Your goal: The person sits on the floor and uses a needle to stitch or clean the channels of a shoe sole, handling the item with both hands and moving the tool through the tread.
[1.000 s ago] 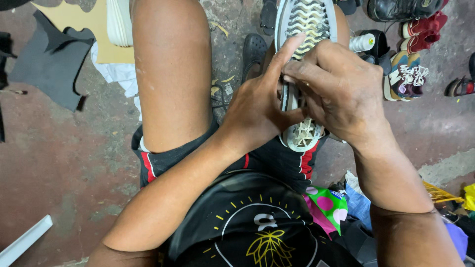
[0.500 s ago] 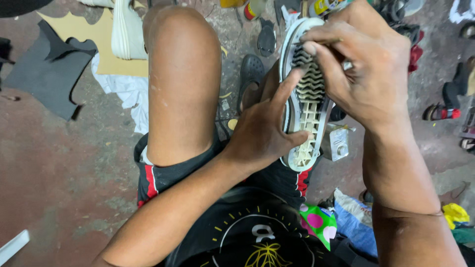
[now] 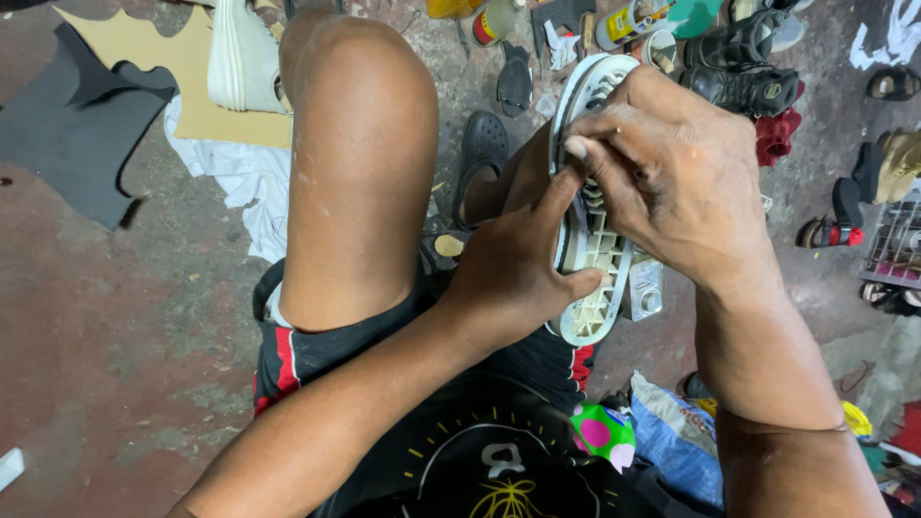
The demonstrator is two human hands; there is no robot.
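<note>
A white shoe with a ribbed pale sole (image 3: 595, 259) stands sole-up between my knees. My left hand (image 3: 508, 273) clasps its lower side, thumb under the heel end and forefinger stretched up along the sole's edge. My right hand (image 3: 672, 182) covers the upper half of the sole, fingers curled over its left rim and pressing on it. The shoe's upper is hidden behind both hands. My bare left knee (image 3: 360, 144) rises just left of the shoe.
The concrete floor around me holds a white shoe (image 3: 240, 53), tan and dark grey cut sheets (image 3: 77, 115), a white cloth (image 3: 240, 182), black sandals (image 3: 480, 158), black shoes (image 3: 739, 62), cans and bottles (image 3: 499, 19), and a wire rack (image 3: 892, 245) at the right.
The view has tilted toward the floor ahead. My right hand slid from the sole's middle up to its upper half, then lower again; my left hand kept its hold on the heel end.
</note>
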